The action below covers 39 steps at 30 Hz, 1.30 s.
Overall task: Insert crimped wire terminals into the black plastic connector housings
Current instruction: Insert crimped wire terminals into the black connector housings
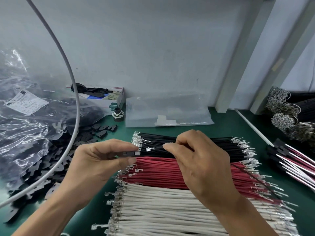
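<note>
A: Where's the small black plastic connector housing (129, 153) sitting rn?

B: Left hand (100, 160) is pinching it btw thumb and forefinger, above the near-left end of the black wire row, open mouth facing right. Right hand (199, 160) is pinching a thin black insulated wire (159, 149) w/ a silver crimped terminal (150, 149) at its tip, terminal pointing at the housing but not in yet, just beside it.

A: How's it going to handle?

B: Prob very light. Housing looks rigid, smooth plastic, so could slip; best held by its flat sides, mouth left free. Wire is floppy, so I'd grip close behind the crimp, else it'll likely buckle. Terminal tabs look thin and bendable, so no squeezing the metal.

A: And around that?

B: On the green bench mat (226, 120), three wire rows: black wire bundle (213, 145) farthest, red wire bundle (170, 171) mid, white wire bundle (162, 210) nearest. Loose black housings pile (51, 167) along the left edge, spilling from a clear plastic bag (22, 125). Finished black-housed harnesses (293, 160) by the right edge. Flat clear bag (168, 109) and small open cardboard box (109, 97) at the back edge.
</note>
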{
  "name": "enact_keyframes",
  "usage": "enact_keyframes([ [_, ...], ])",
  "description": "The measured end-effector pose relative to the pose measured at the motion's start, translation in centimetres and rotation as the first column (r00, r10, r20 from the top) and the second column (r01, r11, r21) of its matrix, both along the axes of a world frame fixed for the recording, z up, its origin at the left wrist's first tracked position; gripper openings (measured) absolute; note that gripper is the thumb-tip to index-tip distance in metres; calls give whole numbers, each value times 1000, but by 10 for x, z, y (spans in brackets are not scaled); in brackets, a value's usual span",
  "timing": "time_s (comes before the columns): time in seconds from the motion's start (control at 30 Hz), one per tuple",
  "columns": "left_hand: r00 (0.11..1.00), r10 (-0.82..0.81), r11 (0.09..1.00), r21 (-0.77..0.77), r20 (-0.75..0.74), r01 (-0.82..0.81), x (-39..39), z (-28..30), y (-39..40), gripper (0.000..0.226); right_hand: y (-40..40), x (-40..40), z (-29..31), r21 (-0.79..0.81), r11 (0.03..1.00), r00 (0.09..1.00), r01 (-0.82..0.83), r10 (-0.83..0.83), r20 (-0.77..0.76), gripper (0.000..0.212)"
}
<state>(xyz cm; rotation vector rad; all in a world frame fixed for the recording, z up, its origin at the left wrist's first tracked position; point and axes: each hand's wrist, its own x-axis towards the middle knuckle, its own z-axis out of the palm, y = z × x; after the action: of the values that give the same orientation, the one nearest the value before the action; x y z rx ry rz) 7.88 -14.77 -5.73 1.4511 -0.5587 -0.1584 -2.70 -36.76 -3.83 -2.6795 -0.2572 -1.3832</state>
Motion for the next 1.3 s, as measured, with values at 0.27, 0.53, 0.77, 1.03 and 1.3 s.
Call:
enact_keyframes([
  [0.27,1000,-1,1000,28,9,1,-6,1,-4,30,11,0,0,-65,997,999,-36,34,-22,17],
  [0.53,999,-17,1000,23,31,16,-8,4,-6,26,6,3,-3,263,953,950,-148,211,-231,18],
  [0.77,996,-25,998,61,82,20,-8,5,-5,24,7,2,0,264,953,933,-147,222,-282,13],
  [1.03,997,-19,999,46,-78,23,-8,3,-3,30,12,4,-4,309,939,949,-151,225,-220,16],
  [1.3,984,-25,985,174,177,-6,-14,3,-8,22,20,6,-10,236,961,948,-142,200,-246,14],
])
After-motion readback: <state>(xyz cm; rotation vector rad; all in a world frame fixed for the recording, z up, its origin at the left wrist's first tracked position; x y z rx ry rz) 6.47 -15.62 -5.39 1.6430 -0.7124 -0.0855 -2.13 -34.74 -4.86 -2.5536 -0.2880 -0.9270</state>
